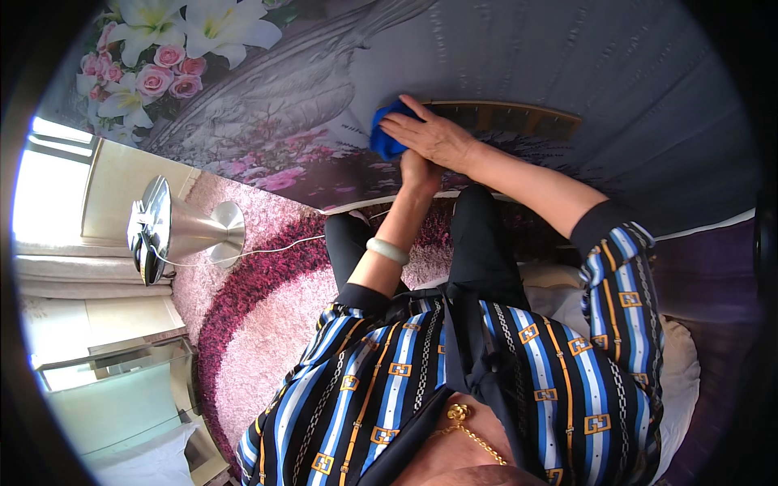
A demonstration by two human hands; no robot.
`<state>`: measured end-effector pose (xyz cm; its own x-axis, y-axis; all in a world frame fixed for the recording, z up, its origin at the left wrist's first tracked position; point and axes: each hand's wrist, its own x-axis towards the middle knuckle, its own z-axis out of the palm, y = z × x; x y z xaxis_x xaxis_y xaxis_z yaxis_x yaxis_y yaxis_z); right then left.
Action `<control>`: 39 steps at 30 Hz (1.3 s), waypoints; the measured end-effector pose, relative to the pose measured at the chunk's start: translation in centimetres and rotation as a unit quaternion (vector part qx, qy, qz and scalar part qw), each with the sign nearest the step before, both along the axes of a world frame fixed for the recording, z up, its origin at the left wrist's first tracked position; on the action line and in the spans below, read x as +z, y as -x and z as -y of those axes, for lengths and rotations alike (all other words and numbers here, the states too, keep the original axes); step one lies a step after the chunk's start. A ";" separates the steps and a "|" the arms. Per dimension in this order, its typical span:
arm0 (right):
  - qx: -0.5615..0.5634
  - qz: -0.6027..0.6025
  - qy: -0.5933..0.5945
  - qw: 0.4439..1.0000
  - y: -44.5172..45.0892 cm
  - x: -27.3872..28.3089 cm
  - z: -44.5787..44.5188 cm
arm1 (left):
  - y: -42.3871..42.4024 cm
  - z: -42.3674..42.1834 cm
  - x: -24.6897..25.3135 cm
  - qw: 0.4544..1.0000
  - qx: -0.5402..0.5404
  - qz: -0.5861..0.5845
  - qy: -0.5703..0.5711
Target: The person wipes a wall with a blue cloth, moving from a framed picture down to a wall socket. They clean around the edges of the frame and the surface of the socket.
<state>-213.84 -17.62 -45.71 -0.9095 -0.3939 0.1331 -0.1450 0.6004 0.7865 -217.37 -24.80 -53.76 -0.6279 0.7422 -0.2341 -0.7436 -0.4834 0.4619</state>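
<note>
A bunched blue cloth [386, 135] lies against a large surface printed with lilies, roses and other flowers [316, 164]. My right hand [433, 135] presses over the cloth from the right, its fingers stretched across it and the thumb raised a little above. Just below, my left hand [419, 169] meets the cloth's lower edge and my right palm; its fingers are mostly hidden. A pale bangle [388, 250] circles my left wrist. To the right of the cloth, a long brown strip with dark sections [516, 115] shows on the printed surface; whether it is printed or a separate thing, I cannot tell.
A shiny metal stand with a round top [191, 228] is at left on a pink shaggy rug [267, 340], with a white cable [292, 244] running from it. A glass-topped piece of furniture [115, 395] stands lower left. Pale cushions [678, 376] lie at right behind me.
</note>
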 end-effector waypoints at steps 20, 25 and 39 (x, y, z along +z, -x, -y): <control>-0.064 -0.040 0.068 0.995 -3.6 -1.5 -2.0 | 1.1 -2.5 -2.6 0.995 0.006 0.070 -0.066; -0.018 -0.033 0.096 0.995 0.1 -1.9 0.8 | 2.9 0.1 -1.9 0.992 0.051 0.076 -0.083; -0.150 -0.091 0.153 0.972 -10.4 -2.0 -6.9 | -5.4 -7.2 2.2 0.994 -0.073 0.085 0.005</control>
